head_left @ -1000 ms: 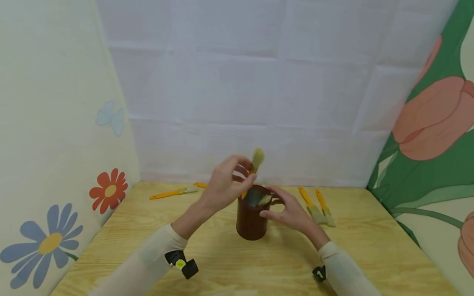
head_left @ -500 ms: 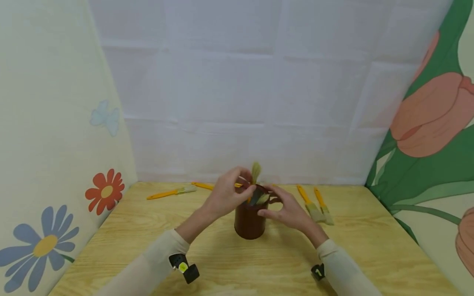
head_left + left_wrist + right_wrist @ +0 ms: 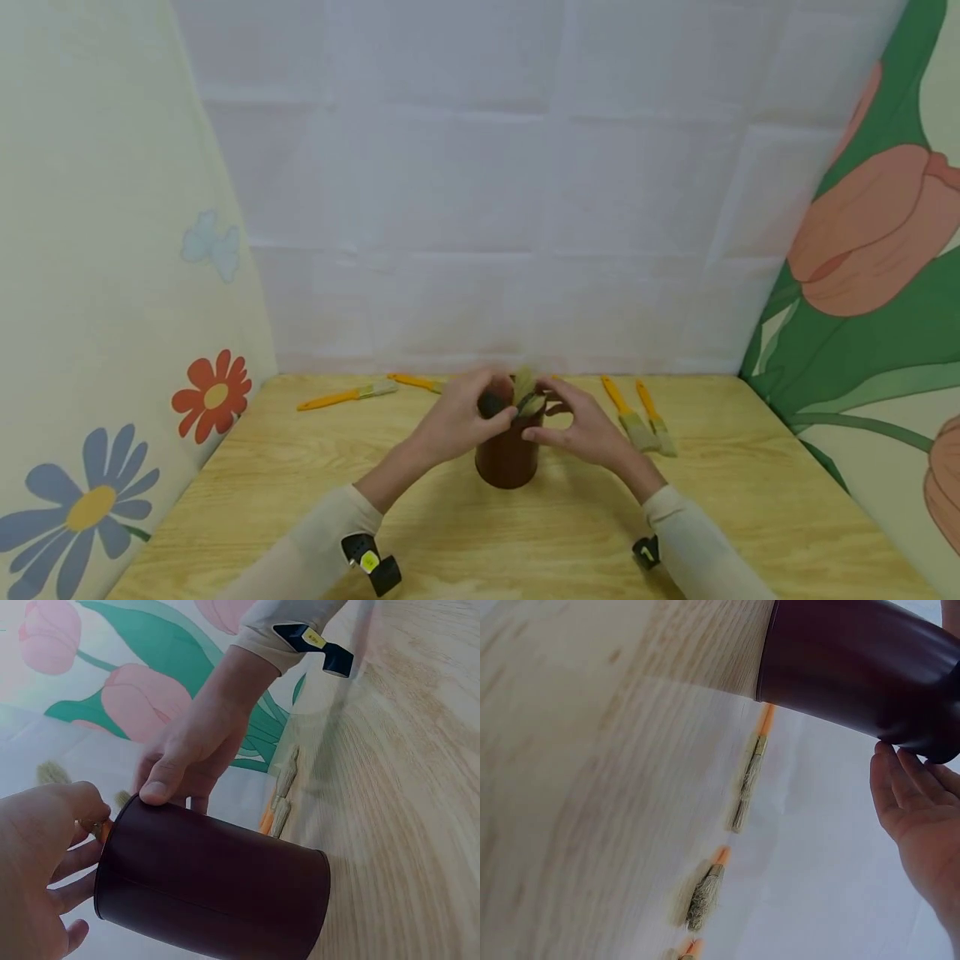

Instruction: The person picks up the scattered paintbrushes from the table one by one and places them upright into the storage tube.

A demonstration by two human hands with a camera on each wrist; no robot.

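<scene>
Two brushes are standing in the dark red cup (image 3: 507,460) at the middle of the wooden table (image 3: 525,533), bristles up, and I am seeing their pale tips (image 3: 525,385) poking just above the rim. My left hand (image 3: 457,421) is curling its fingers round the handle of one brush at the cup's mouth, pinching it; in the left wrist view an orange bit of handle (image 3: 105,827) is showing between those fingers. My right hand (image 3: 585,427) is resting against the cup's rim with relaxed, nearly straight fingers, the thumb (image 3: 161,787) lying on the edge, gripping nothing. Beyond the cup, two orange-handled brushes (image 3: 637,417) are lying side by side to the right, and two more (image 3: 348,392) to the left near the back wall.
</scene>
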